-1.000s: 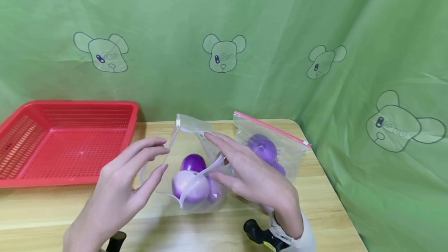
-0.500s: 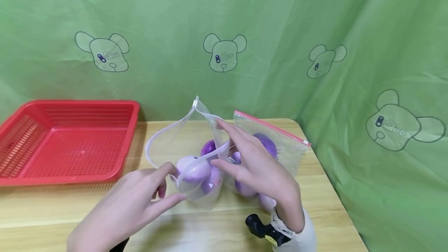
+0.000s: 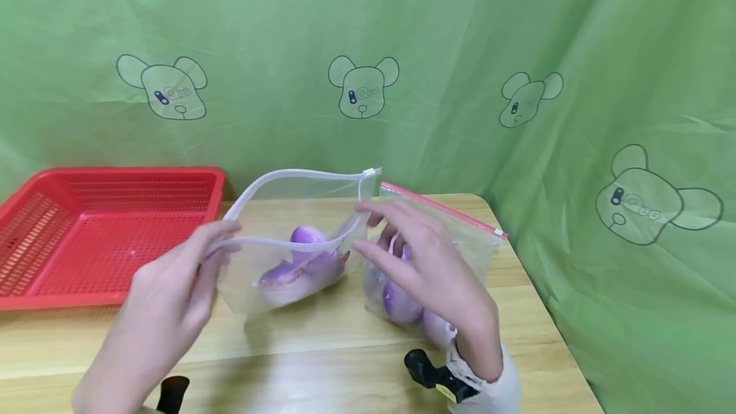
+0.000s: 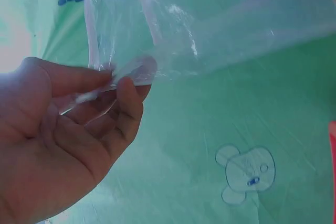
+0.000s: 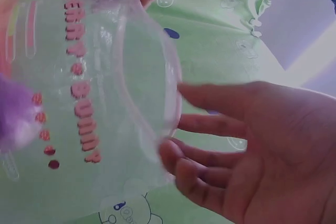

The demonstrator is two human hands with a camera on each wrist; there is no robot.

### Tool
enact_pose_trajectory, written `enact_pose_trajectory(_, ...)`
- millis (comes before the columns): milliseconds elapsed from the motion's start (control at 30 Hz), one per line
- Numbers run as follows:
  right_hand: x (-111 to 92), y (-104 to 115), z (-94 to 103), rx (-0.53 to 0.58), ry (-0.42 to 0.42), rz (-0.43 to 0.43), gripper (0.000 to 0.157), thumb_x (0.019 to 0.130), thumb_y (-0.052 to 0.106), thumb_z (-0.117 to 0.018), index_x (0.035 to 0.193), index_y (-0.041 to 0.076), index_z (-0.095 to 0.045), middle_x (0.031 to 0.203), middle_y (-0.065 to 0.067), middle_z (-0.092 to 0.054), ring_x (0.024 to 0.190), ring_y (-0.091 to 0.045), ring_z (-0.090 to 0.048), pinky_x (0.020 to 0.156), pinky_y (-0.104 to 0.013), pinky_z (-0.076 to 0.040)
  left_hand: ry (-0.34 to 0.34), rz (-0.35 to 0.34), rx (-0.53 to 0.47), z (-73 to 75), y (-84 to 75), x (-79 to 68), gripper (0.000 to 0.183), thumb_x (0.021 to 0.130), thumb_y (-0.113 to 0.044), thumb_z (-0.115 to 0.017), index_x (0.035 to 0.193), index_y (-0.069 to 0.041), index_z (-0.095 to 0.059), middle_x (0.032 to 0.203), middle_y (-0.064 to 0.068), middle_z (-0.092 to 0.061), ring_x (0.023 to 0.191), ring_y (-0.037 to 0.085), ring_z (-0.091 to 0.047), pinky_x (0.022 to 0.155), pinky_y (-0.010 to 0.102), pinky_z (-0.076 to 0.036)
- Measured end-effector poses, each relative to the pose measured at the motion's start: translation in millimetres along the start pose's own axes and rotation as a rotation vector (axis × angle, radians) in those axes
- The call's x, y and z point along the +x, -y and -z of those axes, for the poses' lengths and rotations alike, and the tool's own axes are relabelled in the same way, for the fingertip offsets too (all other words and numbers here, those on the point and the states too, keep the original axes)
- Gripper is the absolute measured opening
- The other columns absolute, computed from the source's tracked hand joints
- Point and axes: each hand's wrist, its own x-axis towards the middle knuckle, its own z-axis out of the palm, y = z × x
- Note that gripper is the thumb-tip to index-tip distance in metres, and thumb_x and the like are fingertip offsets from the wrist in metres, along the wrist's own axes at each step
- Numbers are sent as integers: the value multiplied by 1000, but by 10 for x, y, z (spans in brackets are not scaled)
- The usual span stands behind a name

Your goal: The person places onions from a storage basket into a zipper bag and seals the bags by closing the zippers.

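Observation:
In the head view, a clear zip bag (image 3: 241,280) with a white slider (image 3: 369,172) stands with its mouth wide apart. Purple round things that look like onions (image 3: 305,267) lie low inside it. My left hand (image 3: 167,299) pinches the bag's left top corner between thumb and fingers, as the left wrist view also shows. At the other end of the mouth is my right hand (image 3: 431,260). Its fingers are loosely bent, and the fingertips (image 5: 184,90) touch or nearly touch the rim. Pink lettering (image 5: 84,114) marks the bag in the right wrist view.
A second clear bag (image 3: 471,257) with a pink zip and similar purple things lies on the right, partly behind my right hand. The red plastic basket (image 3: 132,286) stands at the left on the wooden table (image 3: 322,375). A green printed curtain (image 3: 276,18) hangs behind.
My left hand has reached in to the near rim, taken hold of it and drawn it leftward. The bag's mouth has turned sideways, its slider moving right. The right hand has stayed nearly in place.

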Motion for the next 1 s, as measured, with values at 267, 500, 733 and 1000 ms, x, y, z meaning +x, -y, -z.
enact_pose_trajectory(267,127,-163,-89,-94,-104,-36,79,94,17,-69,159,18,-23,162,-2,-26,147,-21,-23,117,-50,-28,57,78,-37,88,168,-13,79,77,18,-73,146,-14,-48,89,4,-72,49,0,-29,44,13,-28)
enact_pose_trajectory(500,132,-258,-163,2,-32,-79,45,98,13,-62,142,9,-51,132,-4,-60,119,-20,-58,101,-38,-48,64,74,-62,91,253,-24,61,82,15,-70,135,-12,-58,92,-3,-72,50,-1,-32,45,13,-28)
enact_pose_trajectory(733,129,-290,-135,32,-206,-27,12,90,1,-70,101,4,-73,95,-4,-73,84,-14,-66,75,-29,-55,-27,169,-21,176,435,-45,27,86,13,-67,107,-4,-67,79,5,-68,40,-5,-23,37,16,-22)
enact_pose_trajectory(1000,149,-255,-166,41,-222,17,9,88,1,-72,96,4,-76,87,-3,-73,77,-11,-66,67,-24,-54,-17,274,78,242,597,-70,21,90,8,-63,107,-4,-67,78,12,-66,41,3,-25,39,24,-24)
